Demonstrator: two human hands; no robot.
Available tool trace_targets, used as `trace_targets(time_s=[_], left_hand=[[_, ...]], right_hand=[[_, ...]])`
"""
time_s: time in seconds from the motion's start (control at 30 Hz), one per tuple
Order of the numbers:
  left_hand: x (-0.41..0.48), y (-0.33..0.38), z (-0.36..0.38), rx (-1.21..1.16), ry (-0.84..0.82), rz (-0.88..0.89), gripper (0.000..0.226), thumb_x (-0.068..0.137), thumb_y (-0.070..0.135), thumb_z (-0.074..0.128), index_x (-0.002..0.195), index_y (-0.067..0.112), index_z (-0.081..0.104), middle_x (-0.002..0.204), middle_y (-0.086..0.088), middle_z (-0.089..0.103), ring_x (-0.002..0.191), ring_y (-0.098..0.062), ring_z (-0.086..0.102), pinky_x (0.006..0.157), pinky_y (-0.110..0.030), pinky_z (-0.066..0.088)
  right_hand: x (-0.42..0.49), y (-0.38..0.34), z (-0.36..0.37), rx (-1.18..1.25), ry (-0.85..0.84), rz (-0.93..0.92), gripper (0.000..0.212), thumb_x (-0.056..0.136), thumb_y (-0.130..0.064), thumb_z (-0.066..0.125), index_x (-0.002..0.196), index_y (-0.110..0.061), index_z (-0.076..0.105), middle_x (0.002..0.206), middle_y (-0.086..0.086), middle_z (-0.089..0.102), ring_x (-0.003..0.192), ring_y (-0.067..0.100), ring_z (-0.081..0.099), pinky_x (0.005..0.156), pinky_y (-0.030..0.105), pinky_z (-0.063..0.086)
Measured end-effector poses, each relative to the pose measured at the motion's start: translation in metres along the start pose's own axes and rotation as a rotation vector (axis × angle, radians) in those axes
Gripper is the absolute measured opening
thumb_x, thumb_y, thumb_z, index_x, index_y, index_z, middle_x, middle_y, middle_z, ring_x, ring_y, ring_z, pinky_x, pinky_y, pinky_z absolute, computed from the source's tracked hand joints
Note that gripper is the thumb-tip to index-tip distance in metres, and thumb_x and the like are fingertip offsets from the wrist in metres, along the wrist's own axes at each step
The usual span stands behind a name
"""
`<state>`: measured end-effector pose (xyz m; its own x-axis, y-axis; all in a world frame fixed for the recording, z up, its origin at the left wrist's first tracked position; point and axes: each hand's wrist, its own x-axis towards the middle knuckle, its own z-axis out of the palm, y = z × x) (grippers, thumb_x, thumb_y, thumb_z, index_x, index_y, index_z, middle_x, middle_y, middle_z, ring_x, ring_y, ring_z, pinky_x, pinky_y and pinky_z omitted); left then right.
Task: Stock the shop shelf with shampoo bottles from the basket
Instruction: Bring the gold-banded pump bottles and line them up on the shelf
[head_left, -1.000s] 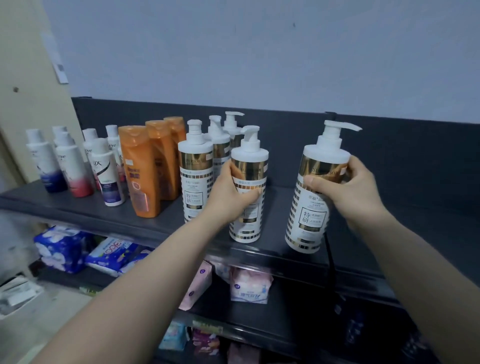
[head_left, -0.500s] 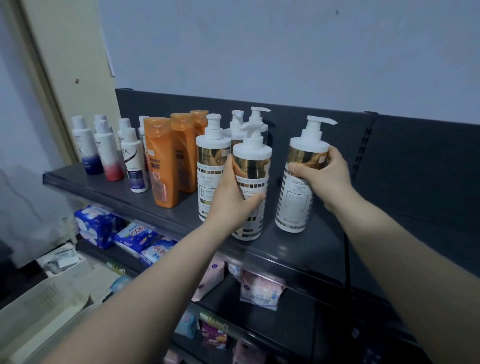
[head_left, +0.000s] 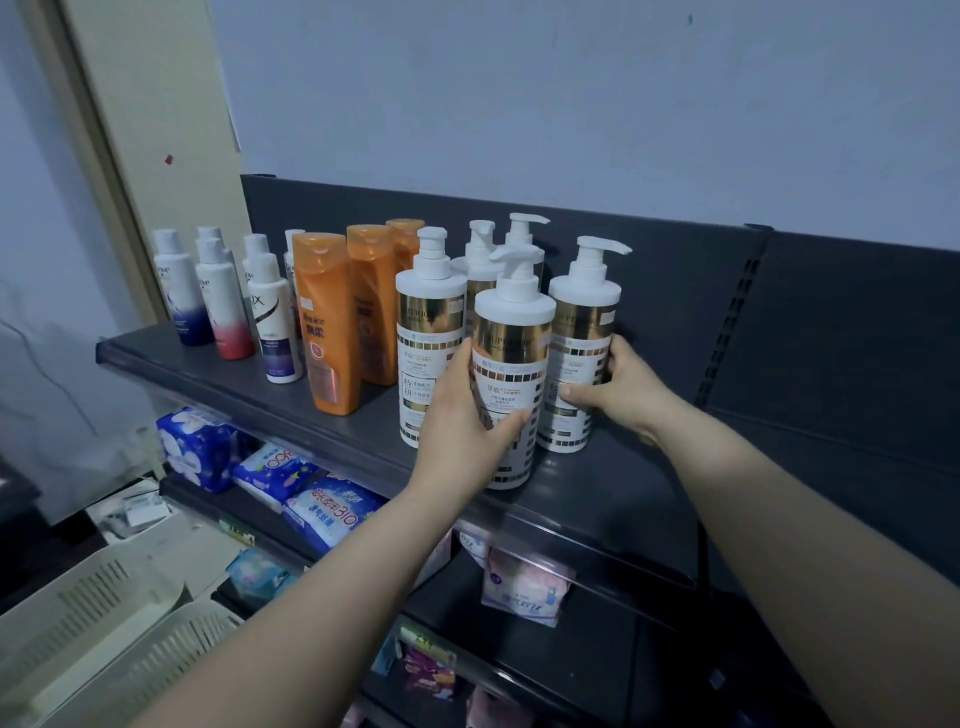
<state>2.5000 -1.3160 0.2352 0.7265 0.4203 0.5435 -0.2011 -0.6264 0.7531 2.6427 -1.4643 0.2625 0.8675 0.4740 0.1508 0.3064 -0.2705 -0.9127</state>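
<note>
The right hand has brought its tall white plastic pump bottle with a gold band leftward since half a second ago; then a clear gap lay between it and the matching front pump bottle, now it stands just behind and right of that one, partly hidden by it; a second ago it was tilted with its base off the dark grey metal shelf, now its base rests there. The right hand grasps it at the label, fingers round the far side, thumb in front; the left hand grips the front pump bottle low on its left side, as before. Both bottles stand upright, long axis vertical; the right one's spout points right, the front one's left. Three more pump bottles stand just behind and left, beside orange plastic bottles; a cream slotted plastic basket lies low at the left.
</note>
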Motion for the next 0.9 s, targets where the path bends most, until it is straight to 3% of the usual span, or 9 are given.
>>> trace_targets(time_s=[0.2, 0.5, 0.57, 0.63, 0.8, 0.9], left_hand=[[0.002, -0.005, 0.005, 0.011, 0.0, -0.024, 0.085, 0.071, 0.042, 0.072, 0.144, 0.032, 0.029, 0.138, 0.008, 0.052, 0.127, -0.013, 0.049, 0.102, -0.043, 0.046], [0.005, -0.012, 0.006, -0.014, -0.024, -0.022, 0.088, 0.071, 0.044, 0.071, 0.146, 0.031, 0.028, 0.14, 0.007, 0.049, 0.13, -0.013, 0.047, 0.104, -0.043, 0.045], [0.005, -0.015, 0.006, -0.019, -0.037, -0.024, 0.091, 0.069, 0.049, 0.07, 0.147, 0.031, 0.026, 0.143, 0.007, 0.047, 0.132, -0.014, 0.045, 0.105, -0.043, 0.044], [0.003, -0.017, 0.004, -0.018, -0.047, -0.014, 0.093, 0.069, 0.049, 0.071, 0.147, 0.03, 0.025, 0.144, 0.006, 0.046, 0.133, -0.014, 0.043, 0.106, -0.043, 0.043], [-0.021, -0.012, -0.007, 0.097, -0.016, 0.168, 0.088, 0.08, 0.028, 0.075, 0.15, 0.012, 0.024, 0.149, -0.006, 0.035, 0.137, -0.01, 0.027, 0.114, -0.027, 0.024], [-0.036, -0.009, -0.009, 0.143, -0.055, 0.293, 0.079, 0.087, 0.037, 0.057, 0.151, 0.011, 0.02, 0.155, -0.014, 0.025, 0.145, -0.024, 0.02, 0.118, -0.043, 0.022]], right_hand=[[0.016, -0.001, 0.016, -0.037, 0.002, -0.014, 0.076, 0.065, -0.018, 0.086, 0.129, -0.021, 0.045, 0.111, -0.006, 0.066, 0.102, 0.012, 0.063, 0.09, 0.035, 0.053], [0.013, -0.001, 0.024, 0.023, -0.008, -0.019, 0.068, 0.083, -0.008, 0.072, 0.142, -0.02, 0.04, 0.111, -0.008, 0.062, 0.11, 0.011, 0.059, 0.092, 0.027, 0.048], [0.003, 0.001, 0.02, 0.054, 0.023, -0.003, 0.076, 0.087, -0.013, 0.068, 0.15, -0.022, 0.027, 0.126, -0.002, 0.058, 0.112, 0.011, 0.056, 0.098, 0.03, 0.045], [-0.01, 0.003, 0.016, 0.032, 0.081, 0.005, 0.077, 0.091, -0.02, 0.065, 0.152, -0.026, 0.019, 0.146, 0.005, 0.043, 0.128, 0.018, 0.047, 0.106, 0.034, 0.039], [-0.06, -0.002, 0.011, -0.185, 0.174, -0.077, 0.068, 0.093, -0.03, 0.06, 0.151, -0.029, 0.025, 0.153, -0.003, 0.034, 0.141, 0.01, 0.03, 0.109, 0.024, 0.026], [-0.092, -0.007, 0.014, -0.355, 0.256, -0.108, 0.06, 0.095, -0.03, 0.057, 0.149, -0.024, 0.032, 0.151, -0.007, 0.036, 0.139, 0.008, 0.031, 0.105, 0.019, 0.022]])
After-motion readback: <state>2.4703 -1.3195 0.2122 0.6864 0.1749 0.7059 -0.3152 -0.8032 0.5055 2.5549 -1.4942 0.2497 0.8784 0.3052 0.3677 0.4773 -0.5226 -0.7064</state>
